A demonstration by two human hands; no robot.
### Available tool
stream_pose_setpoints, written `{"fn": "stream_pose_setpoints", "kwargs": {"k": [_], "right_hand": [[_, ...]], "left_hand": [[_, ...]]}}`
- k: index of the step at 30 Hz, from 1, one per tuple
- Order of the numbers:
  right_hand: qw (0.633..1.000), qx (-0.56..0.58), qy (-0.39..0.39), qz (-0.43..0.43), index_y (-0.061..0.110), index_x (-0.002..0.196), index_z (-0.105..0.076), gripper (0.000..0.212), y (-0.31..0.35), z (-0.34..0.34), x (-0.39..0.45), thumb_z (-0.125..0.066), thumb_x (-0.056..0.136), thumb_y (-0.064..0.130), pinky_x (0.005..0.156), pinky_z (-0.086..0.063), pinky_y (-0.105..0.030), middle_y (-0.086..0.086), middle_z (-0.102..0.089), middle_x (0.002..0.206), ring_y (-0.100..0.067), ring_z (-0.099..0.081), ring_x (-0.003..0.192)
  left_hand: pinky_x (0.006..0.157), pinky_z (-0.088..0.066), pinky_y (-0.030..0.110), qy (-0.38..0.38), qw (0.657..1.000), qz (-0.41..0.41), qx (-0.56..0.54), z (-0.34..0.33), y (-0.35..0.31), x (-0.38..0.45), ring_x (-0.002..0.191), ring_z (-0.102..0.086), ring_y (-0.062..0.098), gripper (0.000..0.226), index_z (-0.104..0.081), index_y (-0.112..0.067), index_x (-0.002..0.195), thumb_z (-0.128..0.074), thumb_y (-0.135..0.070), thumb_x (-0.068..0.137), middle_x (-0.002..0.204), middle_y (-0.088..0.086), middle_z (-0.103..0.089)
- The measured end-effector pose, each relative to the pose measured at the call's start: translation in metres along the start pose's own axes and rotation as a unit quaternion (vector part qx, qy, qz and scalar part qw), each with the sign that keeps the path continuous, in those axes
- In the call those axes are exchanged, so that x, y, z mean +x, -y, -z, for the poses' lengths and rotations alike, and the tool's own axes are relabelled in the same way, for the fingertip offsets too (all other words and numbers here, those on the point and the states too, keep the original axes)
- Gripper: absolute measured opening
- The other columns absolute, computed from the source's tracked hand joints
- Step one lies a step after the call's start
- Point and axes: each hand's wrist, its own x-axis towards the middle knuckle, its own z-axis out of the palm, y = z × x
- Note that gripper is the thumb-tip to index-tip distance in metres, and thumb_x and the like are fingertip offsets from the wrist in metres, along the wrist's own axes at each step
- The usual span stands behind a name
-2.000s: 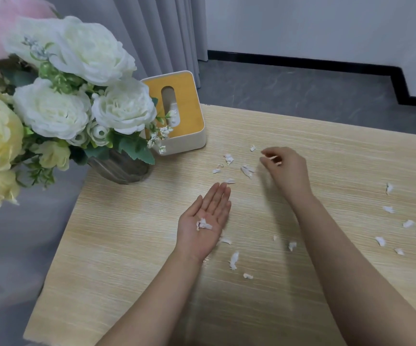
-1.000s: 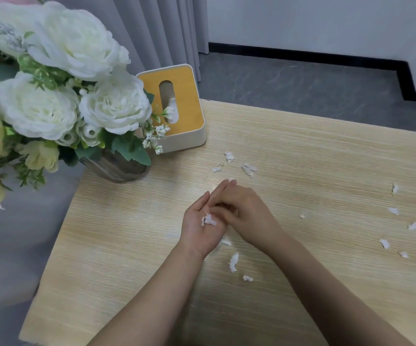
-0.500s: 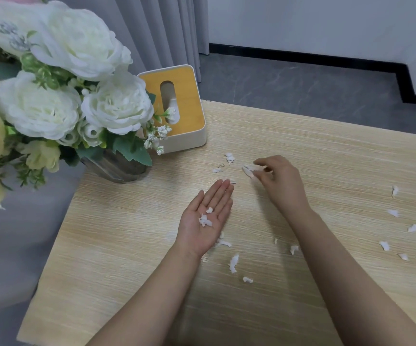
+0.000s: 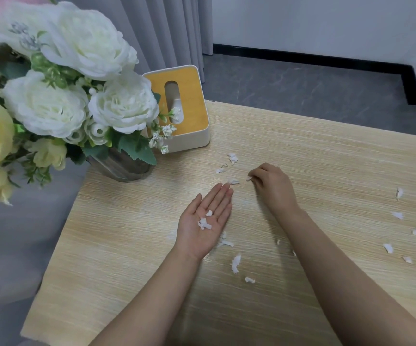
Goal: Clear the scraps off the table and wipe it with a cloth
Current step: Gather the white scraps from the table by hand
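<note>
While the left hand [image 4: 205, 221] lies palm up just above the tabletop [image 4: 127, 245], fingers straight and pressed together, a few white scraps [image 4: 205, 222] rest in its palm. Beyond it, the right hand [image 4: 273, 187] curls its fingers, pinching a small scrap [image 4: 249, 179] at the tips. More scraps lie scattered near both hands and well off to the right [image 4: 399, 216]. A tissue box [image 4: 177, 108] stands beside a vase of flowers [image 4: 82, 101].
</note>
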Motion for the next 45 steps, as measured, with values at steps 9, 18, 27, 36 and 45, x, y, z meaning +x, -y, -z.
{"fn": "stream_pose_setpoints", "kwargs": {"k": [9,18,27,36,45], "right_hand": [[0.983,0.182,-0.005,-0.030,0.015,0.092,-0.070,0.011,0.053,0.037,-0.030,-0.063,0.085,0.008,0.078,-0.045,-0.021,0.003,-0.064,0.089,-0.008,-0.058,0.082],[0.979,0.114,0.125,0.115,0.011,0.100,-0.071,0.020,0.095,0.023,-0.074,-0.057,0.086,0.014,0.080,-0.046,-0.032,-0.004,-0.064,0.102,-0.019,-0.055,0.101],[0.980,0.182,0.048,0.061,0.015,0.100,-0.071,0.017,0.078,0.045,-0.062,-0.060,0.089,0.009,0.088,-0.041,-0.020,0.005,-0.066,0.101,-0.010,-0.056,0.098],[0.997,0.069,0.036,-0.011,0.009,0.110,-0.067,0.024,0.044,0.007,-0.004,-0.062,0.087,0.011,0.083,-0.039,-0.027,-0.006,-0.062,0.109,-0.024,-0.055,0.105],[0.994,-0.042,0.101,0.023,0.007,0.098,-0.064,0.017,0.042,-0.011,0.004,-0.049,0.093,0.012,0.069,-0.045,-0.035,-0.007,-0.058,0.098,-0.025,-0.054,0.095]], "left_hand": [[0.106,-0.039,0.040,-0.023,1.000,0.014,-0.006,-0.007,0.009,-0.007,0.120,-0.056,0.028,0.041,-0.065,0.003,0.113,-0.044,-0.022,0.088,0.126,0.017,-0.060],[0.113,-0.028,0.033,-0.050,0.998,0.032,-0.022,-0.008,0.015,-0.015,0.127,-0.050,0.027,0.045,-0.053,0.003,0.128,-0.033,-0.019,0.096,0.132,0.016,-0.055],[0.075,-0.059,0.038,-0.024,0.998,0.007,-0.054,-0.006,0.013,-0.015,0.090,-0.070,0.026,0.038,-0.069,0.007,0.101,-0.041,-0.016,0.091,0.106,0.017,-0.069],[0.104,-0.038,0.045,0.001,0.999,0.015,-0.038,0.007,0.006,-0.013,0.120,-0.055,0.029,0.040,-0.068,0.004,0.108,-0.042,-0.019,0.089,0.127,0.017,-0.059],[0.104,-0.040,0.041,-0.001,1.000,0.004,-0.029,0.006,-0.003,-0.014,0.123,-0.053,0.027,0.040,-0.065,0.000,0.114,-0.043,-0.019,0.087,0.129,0.014,-0.059]]}}
